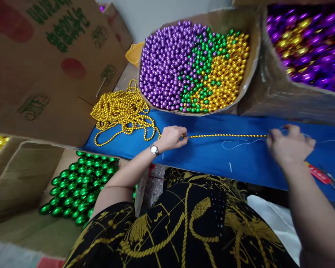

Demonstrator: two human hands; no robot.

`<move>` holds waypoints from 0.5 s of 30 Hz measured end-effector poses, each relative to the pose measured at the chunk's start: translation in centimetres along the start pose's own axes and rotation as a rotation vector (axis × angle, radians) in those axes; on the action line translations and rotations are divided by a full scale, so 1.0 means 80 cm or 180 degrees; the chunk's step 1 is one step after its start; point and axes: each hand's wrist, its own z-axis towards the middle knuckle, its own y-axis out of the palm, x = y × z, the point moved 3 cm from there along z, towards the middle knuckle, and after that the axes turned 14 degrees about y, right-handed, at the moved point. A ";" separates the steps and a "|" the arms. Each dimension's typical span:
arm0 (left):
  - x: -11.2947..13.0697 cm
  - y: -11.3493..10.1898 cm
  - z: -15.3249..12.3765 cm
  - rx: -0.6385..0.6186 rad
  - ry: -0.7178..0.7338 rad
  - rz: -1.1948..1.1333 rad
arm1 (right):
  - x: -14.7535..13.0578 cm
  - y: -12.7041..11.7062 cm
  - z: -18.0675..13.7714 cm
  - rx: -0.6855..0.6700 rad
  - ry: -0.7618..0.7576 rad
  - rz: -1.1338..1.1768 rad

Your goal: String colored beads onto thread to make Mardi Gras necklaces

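A string of gold beads (229,136) runs straight across the blue table covering between my hands. My left hand (173,137), with a watch at the wrist, pinches its left end. At the right end, my right hand (290,143) is bent over the beads with curled, slightly blurred fingers. Thin white thread (240,144) loops beside the string and trails past my right hand. From my left hand, gold beads lead to a tangled pile of gold bead strands (123,109) at the left of the table.
Behind the string, a cardboard box (254,63) holds purple, green and gold small beads. Another box (301,100) at right holds shiny purple and gold beads. Large green beads (78,190) lie in a box at lower left. A red-and-yellow cutter (321,175) lies near my right forearm.
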 end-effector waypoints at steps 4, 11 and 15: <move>0.024 -0.009 0.045 0.0134 0.0234 -0.1225 | -0.124 -0.034 -0.038 0.0114 -0.1040 0.0846; -0.012 -0.040 0.001 -0.0489 -0.0039 -0.0433 | -0.152 0.004 -0.028 -0.1003 -0.2286 0.1280; -0.073 -0.029 -0.046 -0.1022 -0.0550 0.0675 | 0.015 0.031 0.039 -0.0887 -0.1343 0.0656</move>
